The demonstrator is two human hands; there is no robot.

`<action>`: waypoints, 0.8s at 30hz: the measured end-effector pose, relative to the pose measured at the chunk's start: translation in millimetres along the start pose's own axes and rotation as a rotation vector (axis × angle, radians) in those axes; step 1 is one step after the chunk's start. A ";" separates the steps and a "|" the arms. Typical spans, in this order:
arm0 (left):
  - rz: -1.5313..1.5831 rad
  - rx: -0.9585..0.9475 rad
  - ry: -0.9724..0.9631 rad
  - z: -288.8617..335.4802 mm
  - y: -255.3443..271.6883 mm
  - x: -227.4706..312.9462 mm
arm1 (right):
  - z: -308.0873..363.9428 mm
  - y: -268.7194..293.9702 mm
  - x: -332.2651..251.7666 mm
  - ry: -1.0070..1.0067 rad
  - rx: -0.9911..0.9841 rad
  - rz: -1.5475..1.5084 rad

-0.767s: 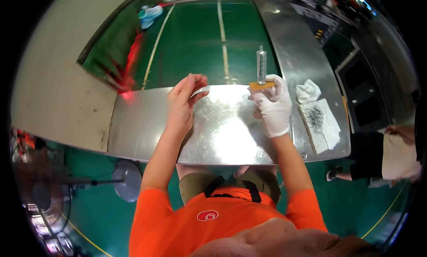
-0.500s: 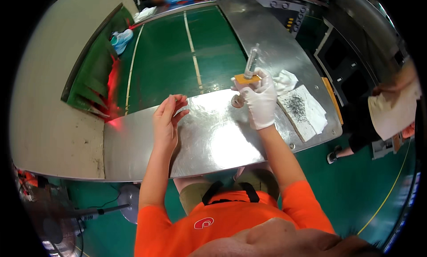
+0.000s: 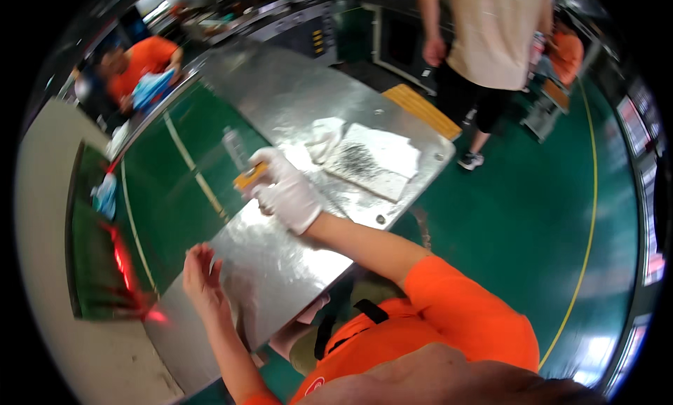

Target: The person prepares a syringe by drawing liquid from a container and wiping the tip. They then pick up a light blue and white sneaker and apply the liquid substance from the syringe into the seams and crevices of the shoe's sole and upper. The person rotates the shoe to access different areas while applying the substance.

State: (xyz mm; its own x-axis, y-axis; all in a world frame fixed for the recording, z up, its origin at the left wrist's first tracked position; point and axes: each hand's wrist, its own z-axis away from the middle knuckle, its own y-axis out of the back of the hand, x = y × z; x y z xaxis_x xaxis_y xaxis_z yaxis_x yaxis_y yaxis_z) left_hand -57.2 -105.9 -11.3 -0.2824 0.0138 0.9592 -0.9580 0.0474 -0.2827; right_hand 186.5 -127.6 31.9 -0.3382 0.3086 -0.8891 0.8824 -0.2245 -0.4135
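My right hand [image 3: 289, 195] wears a white glove and is closed around a yellow-orange block [image 3: 251, 175] over the metal ledge. A clear syringe-like tube [image 3: 234, 147] stands up from beside the block, blurred. Under the fingers a small, roundish brownish thing [image 3: 265, 207] partly shows; I cannot make out its kind. My bare left hand [image 3: 203, 277] hovers at the near edge of the green belt [image 3: 210, 125], fingers bent and a little apart, with nothing visible in them. Beyond the glove lie a crumpled white cloth [image 3: 326, 140] and a white pad [image 3: 371, 163] with black specks.
The metal table [image 3: 280, 83] runs round the belt, with a green flap [image 3: 94, 230] and red light at its left. A yellow strip [image 3: 420, 111] lies along the far right edge. A person [image 3: 491, 47] in beige stands beyond it; another in orange [image 3: 144, 69] handles blue cloth at far left.
The view has swung to the right, so the table and both hands appear farther left. My right hand still holds the block and tube. More of the person in beige shows.
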 end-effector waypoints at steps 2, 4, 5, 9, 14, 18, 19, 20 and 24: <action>0.009 -0.048 -0.007 4.4 -6.3 5.7 | -3.0 0.9 3.7 0.041 0.016 0.037; 0.010 -0.069 0.000 5.1 -15.0 8.7 | -1.4 3.7 -4.0 0.043 0.024 0.054; 0.016 -0.082 0.005 5.2 -15.7 8.0 | -0.8 4.5 -4.5 0.049 0.032 0.066; 0.028 -0.104 0.007 2.4 -17.6 6.3 | -2.6 5.5 -2.3 0.052 0.045 0.096; 0.013 -0.060 0.012 5.6 -16.7 7.6 | -3.5 3.7 -0.2 0.057 0.038 0.118; 0.008 -0.058 0.021 2.6 -10.0 6.3 | -5.5 1.3 2.9 0.033 0.036 0.058; 0.000 -0.038 0.037 1.0 -10.5 2.7 | -5.6 3.1 5.0 0.019 0.031 0.027; 0.000 -0.017 0.046 0.8 -13.1 2.7 | -4.4 4.0 2.4 0.009 0.026 -0.007; 0.009 -0.023 0.055 1.9 -20.5 5.6 | -4.4 4.3 0.6 0.021 0.026 -0.078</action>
State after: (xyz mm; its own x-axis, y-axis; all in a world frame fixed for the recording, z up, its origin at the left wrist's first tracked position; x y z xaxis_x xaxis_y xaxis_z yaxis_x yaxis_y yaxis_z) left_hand -39.2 -108.8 -0.1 -0.2876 0.0689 0.9553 -0.9538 0.0704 -0.2922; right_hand 191.5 -124.2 30.4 -0.3980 0.3454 -0.8499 0.8447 -0.2234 -0.4864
